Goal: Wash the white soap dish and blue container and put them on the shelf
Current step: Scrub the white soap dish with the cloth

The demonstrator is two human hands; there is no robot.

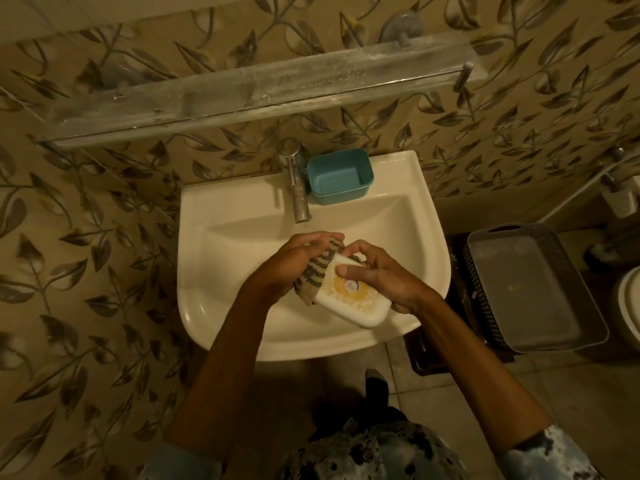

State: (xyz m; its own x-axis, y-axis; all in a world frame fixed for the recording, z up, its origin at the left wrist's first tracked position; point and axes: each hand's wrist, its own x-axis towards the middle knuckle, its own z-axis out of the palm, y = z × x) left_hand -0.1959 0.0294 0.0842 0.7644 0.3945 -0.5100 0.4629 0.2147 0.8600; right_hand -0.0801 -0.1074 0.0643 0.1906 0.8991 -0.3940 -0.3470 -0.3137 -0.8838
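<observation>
The white soap dish (pixel 362 306) is held tilted over the basin of the sink (pixel 221 216), a little right of the frame's centre, its open side facing the camera. Inside it lies a round yellowish patch with pale crumbly residue around it, and at the middle sits a small round label (pixel 349 286) with pink and blue marks; its writing is too small to read. The right grip (pixel 381 277), a bare hand, holds the dish from the right, thumb laid across the inside and fingers curled over the far edge. The left grip (pixel 298 258) clutches a striped cloth (pixel 313 277), bunched against the dish's left end and touching it.

Higher up, the blue container (pixel 337 197) stands upright on the sink's back rim, just right of the metal tap (pixel 296 192) and touching nothing else; no label shows on it. Across the upper part of the frame runs a clouded glass shelf (pixel 263 88) with a metal rail along its front, fixed to a wall of leaf-patterned tiles (pixel 86 237). At the right edge a grey perforated basket (pixel 485 261) sits low beside the sink, and past it a sliver of white toilet (pixel 630 306). Patterned sleeves show at the bottom
</observation>
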